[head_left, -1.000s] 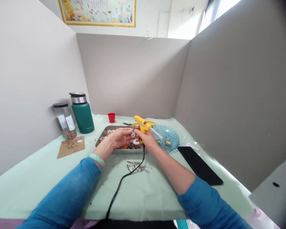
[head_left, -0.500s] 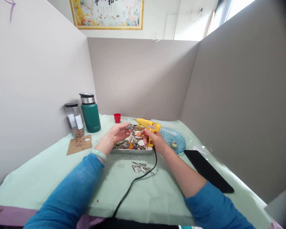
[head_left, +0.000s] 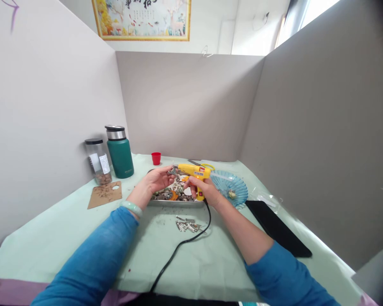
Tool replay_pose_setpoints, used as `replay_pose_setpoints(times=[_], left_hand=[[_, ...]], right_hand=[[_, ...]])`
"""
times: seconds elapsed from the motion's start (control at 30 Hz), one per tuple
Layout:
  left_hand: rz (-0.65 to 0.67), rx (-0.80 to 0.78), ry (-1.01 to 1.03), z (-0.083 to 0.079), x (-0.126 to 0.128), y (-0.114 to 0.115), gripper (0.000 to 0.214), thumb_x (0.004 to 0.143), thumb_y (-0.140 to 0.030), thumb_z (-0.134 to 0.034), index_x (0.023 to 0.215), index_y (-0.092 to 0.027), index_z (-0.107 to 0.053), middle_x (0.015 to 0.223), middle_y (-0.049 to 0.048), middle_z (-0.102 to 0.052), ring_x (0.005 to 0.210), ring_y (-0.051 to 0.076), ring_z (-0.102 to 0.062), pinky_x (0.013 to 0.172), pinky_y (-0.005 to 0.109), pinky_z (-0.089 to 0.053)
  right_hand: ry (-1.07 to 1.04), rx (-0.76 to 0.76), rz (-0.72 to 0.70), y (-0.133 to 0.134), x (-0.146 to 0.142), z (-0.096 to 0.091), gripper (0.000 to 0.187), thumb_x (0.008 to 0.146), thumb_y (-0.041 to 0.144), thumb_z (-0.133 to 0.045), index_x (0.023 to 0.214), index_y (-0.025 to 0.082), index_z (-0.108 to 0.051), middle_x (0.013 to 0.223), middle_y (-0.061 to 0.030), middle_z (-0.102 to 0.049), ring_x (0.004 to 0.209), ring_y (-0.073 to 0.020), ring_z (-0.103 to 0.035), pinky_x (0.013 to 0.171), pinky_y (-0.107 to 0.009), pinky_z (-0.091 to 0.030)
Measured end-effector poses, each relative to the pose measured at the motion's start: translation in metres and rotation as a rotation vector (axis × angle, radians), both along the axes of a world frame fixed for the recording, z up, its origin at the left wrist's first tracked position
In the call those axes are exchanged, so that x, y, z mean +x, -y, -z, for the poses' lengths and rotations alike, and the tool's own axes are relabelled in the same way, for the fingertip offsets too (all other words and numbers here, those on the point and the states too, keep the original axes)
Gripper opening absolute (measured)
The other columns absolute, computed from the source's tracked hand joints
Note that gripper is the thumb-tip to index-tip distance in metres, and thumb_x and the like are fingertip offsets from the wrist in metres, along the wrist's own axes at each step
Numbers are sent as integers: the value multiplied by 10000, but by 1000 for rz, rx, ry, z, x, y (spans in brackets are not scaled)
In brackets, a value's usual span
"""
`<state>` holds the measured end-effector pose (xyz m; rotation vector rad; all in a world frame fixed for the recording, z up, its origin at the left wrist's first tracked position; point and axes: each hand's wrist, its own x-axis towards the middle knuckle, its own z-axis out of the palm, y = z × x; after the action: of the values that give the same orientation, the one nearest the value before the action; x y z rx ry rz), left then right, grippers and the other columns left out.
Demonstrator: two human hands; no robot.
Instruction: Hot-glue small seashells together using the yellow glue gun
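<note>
My right hand is wrapped round a yellow hot glue gun, with a clear glue stick out of its back end and a black cord below. Its nozzle points left, close to the fingertips of my left hand. There the left fingers pinch a small dark grey piece, too small to name. Below both hands lies a metal tray filled with pebbles, shells and an orange crescent shape. A heap of small silvery and whitish sticks lies in front of the tray.
A green bottle and a jar of brown nuts or stones stand left, behind a brown board. A red cup and yellow-handled scissors lie behind. On the right are a blue fluted plate and a black slab.
The glue gun has moved slightly left and down, bringing its nozzle to the piece in my left fingers. Scissors behind the gun now show more fully. My left hand has hardly moved.
</note>
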<state>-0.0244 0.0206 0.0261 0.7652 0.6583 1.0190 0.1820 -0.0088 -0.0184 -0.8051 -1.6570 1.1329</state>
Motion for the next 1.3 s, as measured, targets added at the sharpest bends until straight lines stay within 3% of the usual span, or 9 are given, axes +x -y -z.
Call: replay_pose_setpoints(times=[0.87,1.07,1.3], left_hand=[[20,6,-14,-1,0,4,94,882,-63,-550,835,-94,-625,709,81,-657,513,106,-542,503,216,-480],[-11,-23,-16,-6,0,8,107,888,-76,-540,817,-102,-616,629,53,-619,482,106,-521,471,208,-454],[41,-16,-23,-4,0,7,102,887,-74,-538,819,-93,-612,693,81,-655,487,100,-526,461,204,-448]], right_hand=[[-33,-11,6,3,-1,-4,464,838,585,-564,763,156,-724,434,11,-544,387,-86,-425,444,-221,-321],[-24,-14,-49,1,1,-2,458,836,582,-577,786,155,-732,450,4,-558,402,-94,-450,442,-222,-326],[-77,-45,-22,4,-1,-4,465,816,590,-583,776,149,-724,470,0,-572,403,-94,-461,437,-221,-348]])
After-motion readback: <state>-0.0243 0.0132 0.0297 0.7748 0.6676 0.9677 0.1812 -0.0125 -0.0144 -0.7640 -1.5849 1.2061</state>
